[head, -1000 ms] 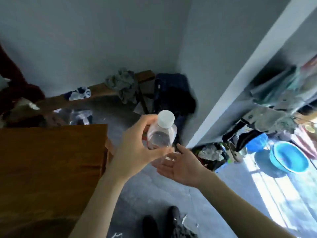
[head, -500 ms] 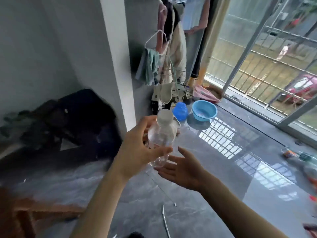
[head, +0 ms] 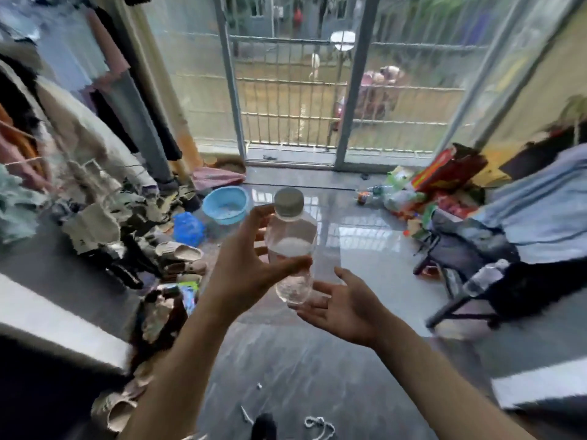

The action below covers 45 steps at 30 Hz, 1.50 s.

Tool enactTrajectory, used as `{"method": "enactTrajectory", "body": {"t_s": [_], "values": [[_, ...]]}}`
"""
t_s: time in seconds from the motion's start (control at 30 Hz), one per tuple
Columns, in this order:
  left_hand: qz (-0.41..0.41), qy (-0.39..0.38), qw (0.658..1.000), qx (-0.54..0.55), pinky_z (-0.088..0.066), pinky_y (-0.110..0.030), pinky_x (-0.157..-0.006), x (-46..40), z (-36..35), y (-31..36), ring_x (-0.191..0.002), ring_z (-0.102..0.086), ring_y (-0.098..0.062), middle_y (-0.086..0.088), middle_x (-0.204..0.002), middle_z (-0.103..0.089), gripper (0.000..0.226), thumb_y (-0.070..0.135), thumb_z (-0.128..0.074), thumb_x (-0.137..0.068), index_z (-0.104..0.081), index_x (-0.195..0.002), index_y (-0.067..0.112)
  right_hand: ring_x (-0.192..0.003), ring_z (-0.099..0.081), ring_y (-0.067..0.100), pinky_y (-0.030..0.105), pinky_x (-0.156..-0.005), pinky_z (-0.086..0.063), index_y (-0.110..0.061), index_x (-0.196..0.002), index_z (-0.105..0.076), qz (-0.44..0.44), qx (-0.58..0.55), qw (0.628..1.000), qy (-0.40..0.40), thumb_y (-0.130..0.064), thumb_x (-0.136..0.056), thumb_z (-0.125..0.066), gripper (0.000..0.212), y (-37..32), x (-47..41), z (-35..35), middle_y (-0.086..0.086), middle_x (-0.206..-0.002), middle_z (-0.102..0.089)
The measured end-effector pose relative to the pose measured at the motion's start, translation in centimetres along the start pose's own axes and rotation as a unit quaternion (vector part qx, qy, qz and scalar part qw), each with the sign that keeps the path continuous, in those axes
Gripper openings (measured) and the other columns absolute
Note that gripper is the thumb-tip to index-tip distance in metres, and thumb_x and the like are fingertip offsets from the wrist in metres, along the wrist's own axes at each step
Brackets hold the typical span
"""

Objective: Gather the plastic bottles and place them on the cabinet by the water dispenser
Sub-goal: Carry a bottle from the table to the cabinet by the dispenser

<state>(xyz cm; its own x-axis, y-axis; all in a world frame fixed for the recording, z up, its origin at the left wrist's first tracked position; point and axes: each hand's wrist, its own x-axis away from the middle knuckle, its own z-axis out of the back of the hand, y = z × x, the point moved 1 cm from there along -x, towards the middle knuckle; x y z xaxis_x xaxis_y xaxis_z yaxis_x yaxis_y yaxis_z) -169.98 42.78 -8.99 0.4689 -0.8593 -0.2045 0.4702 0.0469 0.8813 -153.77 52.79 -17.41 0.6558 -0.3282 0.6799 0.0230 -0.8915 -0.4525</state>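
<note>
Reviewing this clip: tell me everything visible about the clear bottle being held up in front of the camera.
The bottle is small, clear plastic with a pale screw cap on top. It looks partly filled with clear liquid, the level about halfway up. It is held upright in the air, roughly mid-frame, above the glossy grey floor. The left hand grips it, thumb across the front and fingers behind. The right hand lies open, palm up, just under its base; whether they touch is unclear.

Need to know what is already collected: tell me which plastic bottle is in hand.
The clear white-capped plastic bottle, upright, gripped by the left hand. The other clear plastic bottle lies tilted on the dark chair at right, untouched.
</note>
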Motion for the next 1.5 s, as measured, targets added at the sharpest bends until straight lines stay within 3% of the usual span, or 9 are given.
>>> {"method": "enactTrajectory", "body": {"t_s": [0.23,0.33,0.47,0.6,0.73,0.87,1.03,1.23,1.5], "values": [[-0.114,-0.168,0.979,0.034,-0.059,-0.023,-0.083,-7.6,-9.7,5.6,-0.112,-0.066,-0.007,0.01,-0.124,-0.066,0.08,0.044,-0.091,-0.059,-0.053,-0.128,0.031,-0.12,-0.057,0.046,0.046,-0.104,-0.044,0.001,-0.133,-0.053,0.14,-0.144,0.977,0.071,-0.049,-0.097,-0.043,0.062,-4.5,5.3,7.7,0.03,-0.127,-0.062],[-0.168,-0.234,0.957,0.043,-0.055,-0.01,-0.079,-9.6,-13.3,8.1,-0.111,-0.063,-0.004,0.016,-0.124,-0.063,0.078,0.039,-0.091,-0.064,-0.05,-0.131,0.033,-0.117,-0.06,0.045,0.046,-0.104,-0.044,0.0,-0.13,-0.053,0.195,-0.195,0.956,0.105,-0.05,-0.097,-0.043,0.061,-5.4,7.1,9.6,0.03,-0.123,-0.064],[-0.231,-0.337,0.91,0.067,-0.049,-0.004,-0.074,-10.0,-18.8,11.7,-0.102,-0.059,0.017,0.031,-0.116,-0.059,0.076,0.035,-0.092,-0.066,-0.049,-0.128,0.037,-0.126,-0.054,0.045,0.045,-0.099,-0.046,0.002,-0.127,-0.054,0.257,-0.262,0.919,0.144,-0.052,-0.097,-0.043,0.062,-4.7,10.3,12.2,0.031,-0.126,-0.062],[-0.274,-0.427,0.857,0.089,-0.053,-0.015,-0.081,-7.3,-25.2,15.2,-0.107,-0.064,0.003,0.017,-0.122,-0.065,0.08,0.046,-0.089,-0.063,-0.054,-0.132,0.028,-0.122,-0.056,0.042,0.041,-0.097,-0.048,0.003,-0.124,-0.061,0.327,-0.306,0.874,0.19,-0.055,-0.095,-0.042,0.068,-1.6,15.1,16.1,0.032,-0.132,-0.058],[-0.302,-0.508,0.799,0.113,-0.058,-0.028,-0.082,-2.0,-31.1,18.6,-0.101,-0.068,-0.004,0.014,-0.11,-0.07,0.072,0.03,-0.094,-0.065,-0.057,-0.126,0.026,-0.109,-0.061,0.036,0.038,-0.09,-0.053,0.002,-0.136,-0.056,0.39,-0.355,0.819,0.228,-0.057,-0.094,-0.039,0.074,2.9,20.3,19.9,0.03,-0.136,-0.055],[-0.315,-0.576,0.743,0.13,-0.054,-0.014,-0.076,4.4,-35.8,21.8,-0.094,-0.069,0.0,0.017,-0.101,-0.071,0.065,0.024,-0.095,-0.066,-0.059,-0.12,0.028,-0.093,-0.067,0.032,0.036,-0.088,-0.053,0.003,-0.121,-0.068,0.433,-0.393,0.768,0.262,-0.056,-0.097,-0.03,0.074,8.4,25.4,22.7,0.028,-0.121,-0.065],[-0.338,-0.633,0.682,0.139,-0.05,-0.008,-0.074,12.9,-39.8,25.8,-0.088,-0.067,0.007,0.029,-0.096,-0.068,0.061,0.022,-0.094,-0.067,-0.058,-0.116,0.033,-0.091,-0.067,0.035,0.036,-0.084,-0.057,0.006,-0.114,-0.07,0.467,-0.43,0.716,0.29,-0.054,-0.099,-0.03,0.074,14.1,32.0,25.0,0.032,-0.121,-0.063],[-0.348,-0.663,0.644,0.154,-0.047,-0.004,-0.071,20.6,-43.4,29.9,-0.089,-0.067,0.008,0.029,-0.096,-0.069,0.062,0.025,-0.093,-0.067,-0.055,-0.113,0.042,-0.114,-0.056,0.04,0.039,-0.091,-0.055,0.008,-0.107,-0.073,0.487,-0.469,0.669,0.309,-0.053,-0.098,-0.035,0.072,18.5,38.8,27.9,0.032,-0.124,-0.062],[-0.356,-0.696,0.603,0.158,-0.053,-0.012,-0.082,27.8,-47.8,32.8,-0.1,-0.067,0.002,0.02,-0.108,-0.07,0.069,0.03,-0.092,-0.067,-0.055,-0.124,0.041,-0.137,-0.043,0.043,0.043,-0.114,-0.036,0.01,-0.13,-0.055,0.526,-0.514,0.611,0.293,-0.055,-0.093,-0.048,0.075,22.6,44.5,31.0,0.034,-0.136,-0.053]]}}
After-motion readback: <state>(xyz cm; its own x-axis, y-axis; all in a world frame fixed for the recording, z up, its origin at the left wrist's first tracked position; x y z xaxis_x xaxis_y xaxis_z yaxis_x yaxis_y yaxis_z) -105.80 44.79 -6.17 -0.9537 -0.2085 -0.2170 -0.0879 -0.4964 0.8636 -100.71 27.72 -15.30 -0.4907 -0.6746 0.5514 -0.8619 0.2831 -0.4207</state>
